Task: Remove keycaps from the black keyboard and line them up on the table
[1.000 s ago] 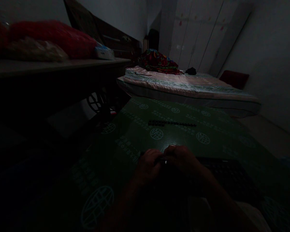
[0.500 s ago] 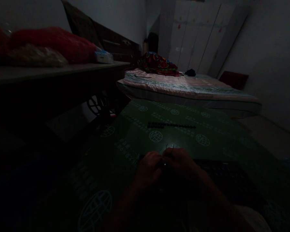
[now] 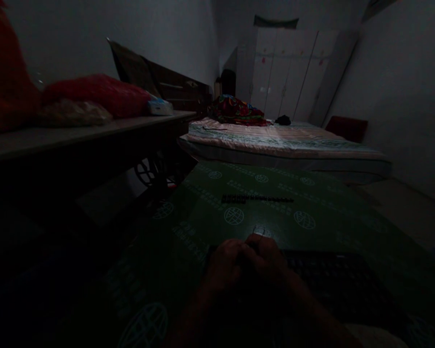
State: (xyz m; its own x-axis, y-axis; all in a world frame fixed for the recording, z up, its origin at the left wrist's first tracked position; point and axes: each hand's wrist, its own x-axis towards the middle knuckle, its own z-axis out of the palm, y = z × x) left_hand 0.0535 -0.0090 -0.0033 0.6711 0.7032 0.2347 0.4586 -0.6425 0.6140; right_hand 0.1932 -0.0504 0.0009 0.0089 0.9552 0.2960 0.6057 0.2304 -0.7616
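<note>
The room is very dark. My left hand (image 3: 223, 266) and my right hand (image 3: 266, 263) are pressed together over the near part of a green sheet printed with globe marks (image 3: 311, 203). Both hands have their fingers curled around something small that I cannot make out; a thin wire loop (image 3: 258, 232) sticks up just beyond my right fingers. A dark flat tray or grid (image 3: 329, 270) lies under and to the right of my hands. Farther out on the sheet sits a row of small black pieces (image 3: 255, 198).
A low mattress with striped bedding (image 3: 282, 145) and a bundle of colourful cloth (image 3: 237, 110) lies beyond the sheet. On the left stands a table (image 3: 76, 137) on an iron treadle frame, with red bags (image 3: 97, 94) on top. White wardrobes (image 3: 286, 72) stand at the back.
The camera has tilted up, so everything sits lower in view. My hands have stayed clasped together, drawing slightly closer, and the small bright glint between them no longer shows.
</note>
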